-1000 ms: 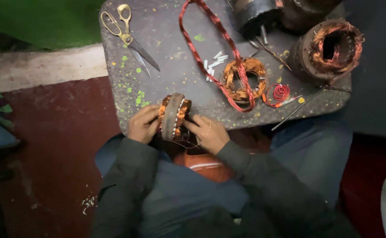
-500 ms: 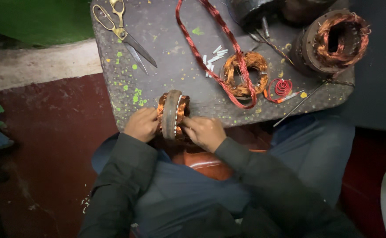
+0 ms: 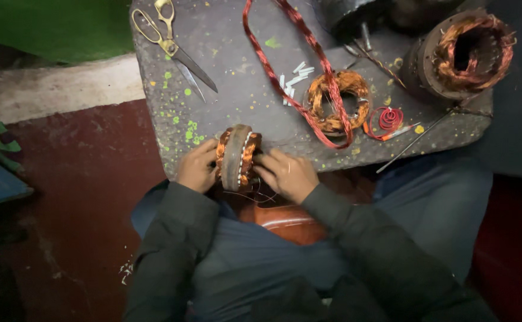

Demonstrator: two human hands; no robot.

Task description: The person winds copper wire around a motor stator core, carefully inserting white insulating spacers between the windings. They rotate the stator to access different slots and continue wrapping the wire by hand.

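Little shifts since the earlier frame: at lower centre, on the tabletop (image 3: 225,107) edge, left hand (image 3: 196,167) and right hand (image 3: 286,174) clasp a copper-wound motor stator (image 3: 237,156), likely heavy, rigid; safest held by its steel rim, sparing fragile windings.

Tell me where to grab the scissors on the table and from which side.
Grip the scissors by the gold finger loops at the far end, coming from above. The loops lie flat and clear of other things, while the blades point toward the hands.
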